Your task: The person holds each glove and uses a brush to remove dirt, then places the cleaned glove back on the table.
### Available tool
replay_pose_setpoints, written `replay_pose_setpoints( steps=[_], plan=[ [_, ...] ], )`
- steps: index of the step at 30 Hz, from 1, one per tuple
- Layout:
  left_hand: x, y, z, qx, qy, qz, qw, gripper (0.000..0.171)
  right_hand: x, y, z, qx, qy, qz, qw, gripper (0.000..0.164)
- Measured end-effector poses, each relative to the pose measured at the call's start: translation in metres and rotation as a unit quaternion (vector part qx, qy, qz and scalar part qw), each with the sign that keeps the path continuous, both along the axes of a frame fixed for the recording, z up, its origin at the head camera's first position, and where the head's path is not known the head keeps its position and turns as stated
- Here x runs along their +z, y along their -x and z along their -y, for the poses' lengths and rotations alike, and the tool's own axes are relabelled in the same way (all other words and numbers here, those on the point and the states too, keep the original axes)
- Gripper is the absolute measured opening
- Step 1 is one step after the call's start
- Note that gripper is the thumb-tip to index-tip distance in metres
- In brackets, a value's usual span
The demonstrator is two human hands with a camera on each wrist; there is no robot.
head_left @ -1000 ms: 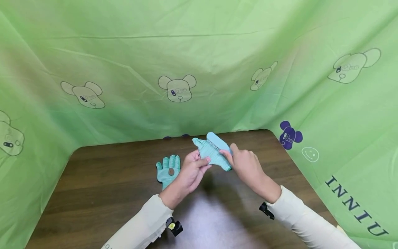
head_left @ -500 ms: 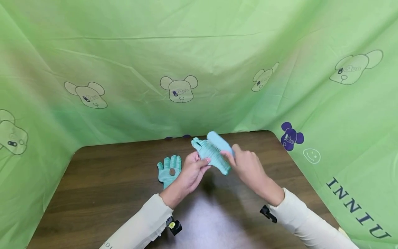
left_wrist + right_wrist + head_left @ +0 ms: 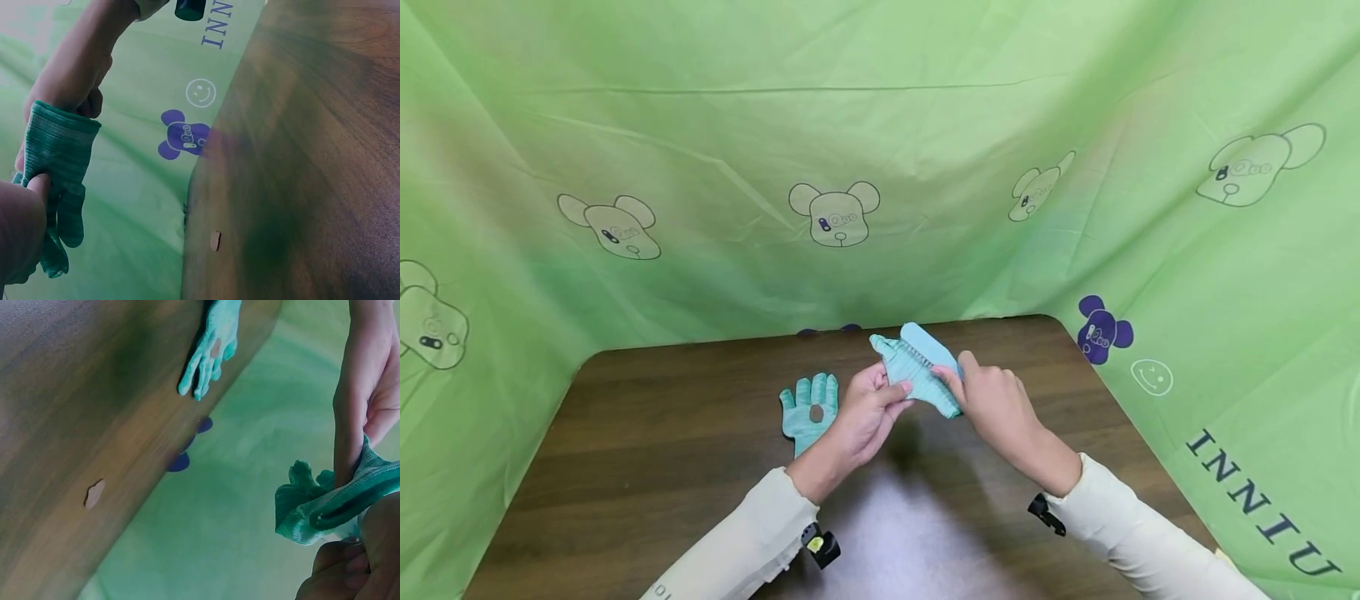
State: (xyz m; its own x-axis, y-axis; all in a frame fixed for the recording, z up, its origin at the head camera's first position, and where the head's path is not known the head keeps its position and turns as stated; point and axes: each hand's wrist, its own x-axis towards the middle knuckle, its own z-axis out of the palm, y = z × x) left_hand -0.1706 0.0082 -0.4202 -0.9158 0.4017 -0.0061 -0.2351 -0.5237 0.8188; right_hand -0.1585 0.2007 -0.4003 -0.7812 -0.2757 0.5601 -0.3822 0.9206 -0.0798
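Note:
My left hand [image 3: 867, 414] pinches a teal knitted glove [image 3: 917, 375] above the table, thumb on the near side. The glove's fingers point up and left in the head view. In my right hand [image 3: 1003, 408] is a light blue brush [image 3: 930, 347], its bristles right at the glove's upper side. The left wrist view shows the glove [image 3: 62, 147] hanging between both hands, cuff up. In the right wrist view its open cuff [image 3: 350, 497] lies over my right hand [image 3: 369, 559], and the brush is hidden. A matching glove [image 3: 805, 423] with a brown patch lies beyond my left forearm.
The dark wooden table [image 3: 647, 433] ends at a green printed curtain [image 3: 715, 283] behind it and at both sides. A small brown flake [image 3: 215, 240] lies on the tabletop. Black cameras [image 3: 822, 546] are strapped at both wrists.
Half a second ago the brush was blurred and a little higher, and the cuff hung lower. The glove has since shifted slightly right. The glove on the table stays put.

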Motion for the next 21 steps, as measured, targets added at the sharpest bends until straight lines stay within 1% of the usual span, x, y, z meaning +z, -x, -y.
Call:
replay_pose_setpoints(
  steps=[2,5,8,11,13,15,17,19,21],
  plan=[
    [-0.001,0.000,0.000,-0.002,0.001,0.002,1.0000,0.050,-0.001,0.002,-0.002,0.002,0.000,-0.002,1.000,0.051],
    [-0.002,-0.001,-0.001,0.000,0.003,0.003,1.0000,0.048,-0.004,0.006,-0.006,0.002,0.003,-0.017,1.000,0.051],
    [-0.003,-0.001,-0.001,0.008,0.010,0.004,0.9999,0.043,-0.005,0.010,-0.010,-0.013,0.010,-0.018,1.000,0.049],
    [-0.004,-0.002,-0.002,0.018,0.016,0.010,0.9997,0.038,-0.002,0.012,-0.012,-0.038,0.030,0.013,0.999,0.046],
    [-0.004,-0.001,-0.002,0.022,0.016,0.012,0.9996,0.039,0.002,0.009,-0.011,-0.039,0.049,0.042,0.997,0.044],
    [-0.004,0.000,-0.002,0.021,0.016,0.007,0.9996,0.042,0.005,0.004,-0.007,-0.019,0.060,0.064,0.996,0.043],
    [-0.004,0.002,-0.002,0.016,0.010,0.001,0.9998,0.046,0.006,-0.004,-0.001,0.021,0.052,0.069,0.996,0.043],
    [-0.004,0.003,-0.002,0.011,0.000,-0.006,0.9999,0.050,0.005,-0.010,0.005,0.052,0.030,0.053,0.997,0.047],
    [-0.003,0.005,-0.002,0.008,-0.011,-0.009,0.9999,0.052,0.004,-0.014,0.010,0.066,0.004,0.018,0.998,0.054]
  ],
)
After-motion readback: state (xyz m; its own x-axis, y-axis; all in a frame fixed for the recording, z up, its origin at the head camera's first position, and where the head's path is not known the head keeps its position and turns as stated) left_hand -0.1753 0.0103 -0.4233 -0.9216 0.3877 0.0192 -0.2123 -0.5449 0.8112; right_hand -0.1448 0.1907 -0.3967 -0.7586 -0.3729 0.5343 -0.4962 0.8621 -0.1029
